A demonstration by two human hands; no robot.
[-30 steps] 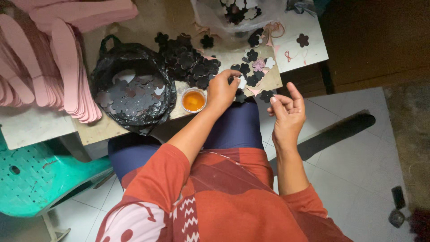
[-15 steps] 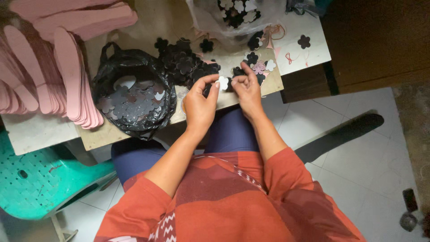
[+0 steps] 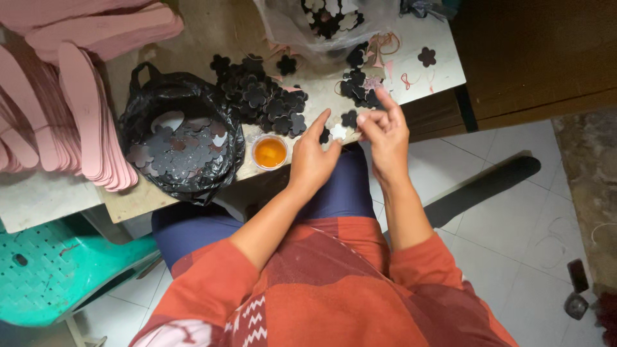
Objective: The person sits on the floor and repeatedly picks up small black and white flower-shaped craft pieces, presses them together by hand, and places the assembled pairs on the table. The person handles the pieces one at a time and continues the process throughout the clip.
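My left hand [image 3: 313, 160] hovers at the near edge of the worktable [image 3: 212, 26], fingers spread, with a small white flower-shaped piece [image 3: 338, 132] at its fingertips. My right hand [image 3: 384, 132] is beside it, fingers pinched together near a black flower-shaped cutout [image 3: 350, 119]; whether it grips something is unclear. A pile of black flower cutouts [image 3: 263, 96] lies just beyond both hands. A small round cup of orange liquid [image 3: 269, 152] sits left of my left hand.
A black plastic bag [image 3: 183, 144] holds more flower cutouts. Stacked pink foam strips [image 3: 71, 83] fill the left of the table. A clear bag of cutouts [image 3: 331, 19] sits at the back. A teal plastic stool [image 3: 58, 270] stands at lower left.
The hands came together over the cutouts half a second ago; now they have drawn back to the table edge and parted slightly, the right hand lifted.
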